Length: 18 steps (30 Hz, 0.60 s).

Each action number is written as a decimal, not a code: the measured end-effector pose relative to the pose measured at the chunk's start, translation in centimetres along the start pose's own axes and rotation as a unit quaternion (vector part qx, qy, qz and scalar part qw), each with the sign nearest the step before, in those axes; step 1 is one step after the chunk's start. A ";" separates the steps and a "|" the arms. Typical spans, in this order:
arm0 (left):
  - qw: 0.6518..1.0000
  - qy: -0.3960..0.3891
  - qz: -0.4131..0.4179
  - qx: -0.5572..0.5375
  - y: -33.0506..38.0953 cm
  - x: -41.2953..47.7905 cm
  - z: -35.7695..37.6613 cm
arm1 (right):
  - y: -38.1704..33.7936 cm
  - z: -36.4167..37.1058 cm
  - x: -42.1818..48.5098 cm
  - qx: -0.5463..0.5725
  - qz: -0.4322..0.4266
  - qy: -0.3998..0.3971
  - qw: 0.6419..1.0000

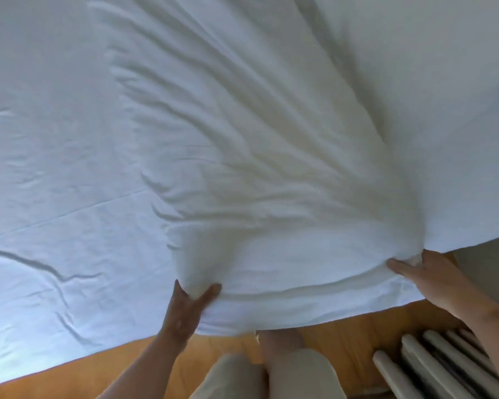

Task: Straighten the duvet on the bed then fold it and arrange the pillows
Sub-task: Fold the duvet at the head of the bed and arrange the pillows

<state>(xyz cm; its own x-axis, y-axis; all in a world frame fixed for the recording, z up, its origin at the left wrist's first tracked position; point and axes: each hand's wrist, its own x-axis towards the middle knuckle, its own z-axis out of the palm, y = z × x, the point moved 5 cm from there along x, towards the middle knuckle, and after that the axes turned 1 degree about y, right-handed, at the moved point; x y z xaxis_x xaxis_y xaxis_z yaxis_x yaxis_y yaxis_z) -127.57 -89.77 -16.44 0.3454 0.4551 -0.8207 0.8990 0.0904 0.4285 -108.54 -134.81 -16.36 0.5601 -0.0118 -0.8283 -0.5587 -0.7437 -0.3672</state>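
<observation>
A warm orange-brown wooden plank floor (121,370) runs along the bottom of the view. At the lower right stands a white ribbed metal radiator (432,367) (its rounded fins sit side by side, with dark gaps between them). Above it, at the right edge, is a plain pale beige surface (490,272), either wall or curtain. The light looks cool and bluish on the left and warmer on the right.

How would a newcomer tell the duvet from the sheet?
Start at the flat bluish-white bed sheet. The puffy cream-white fabric duvet covers its right side, near edge gripped by the left hand and right hand. Only it is thick, with creases fanning from the grip.
</observation>
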 end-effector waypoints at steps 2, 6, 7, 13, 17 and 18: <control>0.999 -0.024 -0.002 -0.044 -0.9 0.1 0.8 | -0.2 -0.3 -0.3 -0.031 0.001 0.004 1.000; 0.999 0.034 0.017 -0.035 -0.8 0.4 1.3 | -0.7 -1.0 -1.3 -0.066 -0.012 0.031 0.997; 0.998 0.057 0.014 -0.032 -1.1 0.2 1.5 | -0.8 -1.1 -1.6 -0.075 -0.020 0.038 0.996; 0.991 0.119 0.023 -0.059 -3.0 -3.3 1.1 | -1.3 -3.8 -3.5 -0.092 -0.053 0.081 0.991; 0.990 0.131 -0.015 -0.058 -5.8 -3.0 3.4 | 2.5 -2.8 -3.7 -0.052 -0.037 0.048 0.997; 0.989 0.129 -0.025 -0.061 -6.0 -2.8 4.1 | 3.7 -2.1 -3.3 -0.056 -0.029 0.040 0.997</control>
<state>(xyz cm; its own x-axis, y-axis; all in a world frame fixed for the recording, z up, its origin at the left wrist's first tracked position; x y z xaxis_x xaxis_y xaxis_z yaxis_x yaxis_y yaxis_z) -132.84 -95.22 -18.25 0.2063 0.6565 -0.7256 0.8690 0.2180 0.4443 -111.17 -138.92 -14.08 0.6391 -0.0168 -0.7689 -0.4546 -0.8146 -0.3601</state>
